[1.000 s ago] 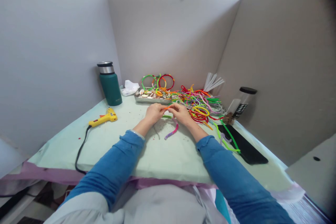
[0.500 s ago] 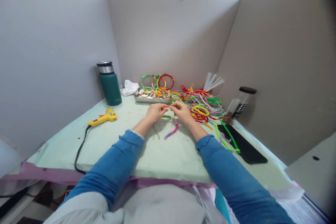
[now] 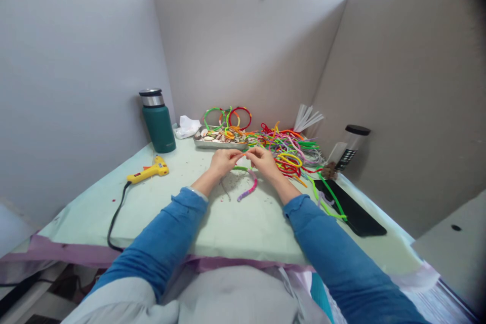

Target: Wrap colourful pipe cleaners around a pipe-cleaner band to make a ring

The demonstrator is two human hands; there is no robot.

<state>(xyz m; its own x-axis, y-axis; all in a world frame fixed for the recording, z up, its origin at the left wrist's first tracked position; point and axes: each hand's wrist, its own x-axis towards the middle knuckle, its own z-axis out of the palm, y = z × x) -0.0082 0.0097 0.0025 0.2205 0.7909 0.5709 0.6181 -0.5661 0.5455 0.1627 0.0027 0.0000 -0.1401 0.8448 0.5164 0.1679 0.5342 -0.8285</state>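
Note:
My left hand (image 3: 225,161) and my right hand (image 3: 262,160) meet over the middle of the table, fingertips nearly touching. Both pinch a short orange pipe cleaner (image 3: 244,155), mostly covered by the fingers. Just below them lies a curved piece wrapped in pipe cleaner (image 3: 249,192), coloured green, pink and purple; part of it is behind the hands. A thin grey strand (image 3: 227,191) rests on the cloth beside my left wrist. Right of my right hand spreads a heap of coloured pipe cleaners (image 3: 290,154).
Behind the hands stands a metal tray (image 3: 220,145) of shells, with wrapped rings (image 3: 240,118) over it. A yellow glue gun (image 3: 149,171) with a black cord and a green bottle (image 3: 158,126) are at left. At right are a black phone-like slab (image 3: 360,215), a clear jar (image 3: 354,147) and glue sticks (image 3: 307,118).
Both hands stay in place, fingertips slightly closer together. Less of the orange pipe cleaner shows between them. Nothing else on the table has moved.

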